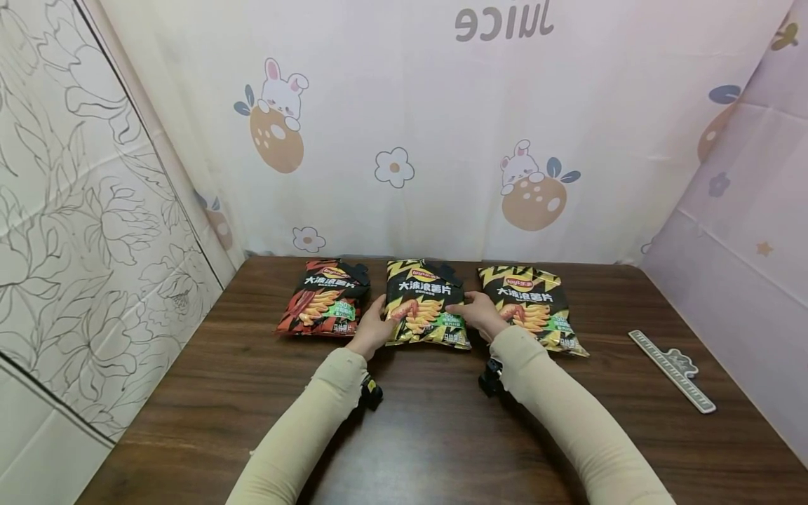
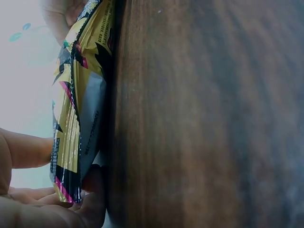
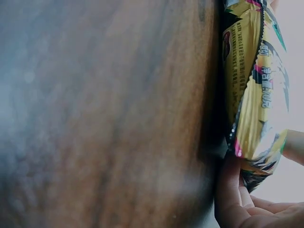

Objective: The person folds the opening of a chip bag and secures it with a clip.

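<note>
Three bags of potato chips lie in a row near the back of the table. Both hands hold the middle black-and-yellow chip bag (image 1: 419,308) by its sides. My left hand (image 1: 372,330) pinches its left edge, thumb on top and fingers beneath. My right hand (image 1: 481,315) grips the right edge the same way. In the left wrist view the bag (image 2: 90,76) shows its crimped front seam, close to the tabletop; the right wrist view has the bag (image 3: 251,85) between thumb and fingers. A dark clip-like piece (image 1: 445,274) sits on its top right corner.
A red-and-black chip bag (image 1: 322,308) with a dark piece (image 1: 356,273) on its corner lies left. Another yellow chip bag (image 1: 530,301) lies right, beside my right hand. A pale ruler-like strip with a cloud-shaped tab (image 1: 678,375) is at the table's (image 1: 429,435) right. Curtains stand behind.
</note>
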Demonstrator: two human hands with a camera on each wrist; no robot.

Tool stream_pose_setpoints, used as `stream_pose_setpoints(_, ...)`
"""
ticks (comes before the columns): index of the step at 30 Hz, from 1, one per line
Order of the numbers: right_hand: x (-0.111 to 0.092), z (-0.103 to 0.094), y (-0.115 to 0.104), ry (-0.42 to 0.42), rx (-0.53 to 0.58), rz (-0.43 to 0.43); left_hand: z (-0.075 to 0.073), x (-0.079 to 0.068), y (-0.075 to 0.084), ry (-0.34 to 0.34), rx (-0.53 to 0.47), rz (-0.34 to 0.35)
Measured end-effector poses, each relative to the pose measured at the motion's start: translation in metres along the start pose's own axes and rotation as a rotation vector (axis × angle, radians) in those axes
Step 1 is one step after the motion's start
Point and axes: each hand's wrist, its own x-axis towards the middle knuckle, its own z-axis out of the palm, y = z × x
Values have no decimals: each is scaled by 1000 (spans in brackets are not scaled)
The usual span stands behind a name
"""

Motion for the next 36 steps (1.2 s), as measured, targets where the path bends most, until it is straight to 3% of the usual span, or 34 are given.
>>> stream_pose_setpoints(27, -11, -2, -6, -32, 44, 13, 3, 3, 4, -18, 27, -59)
stream_pose_setpoints(36, -17, -11, -7, -61, 140, 11, 3, -1, 6, -5, 26, -15)
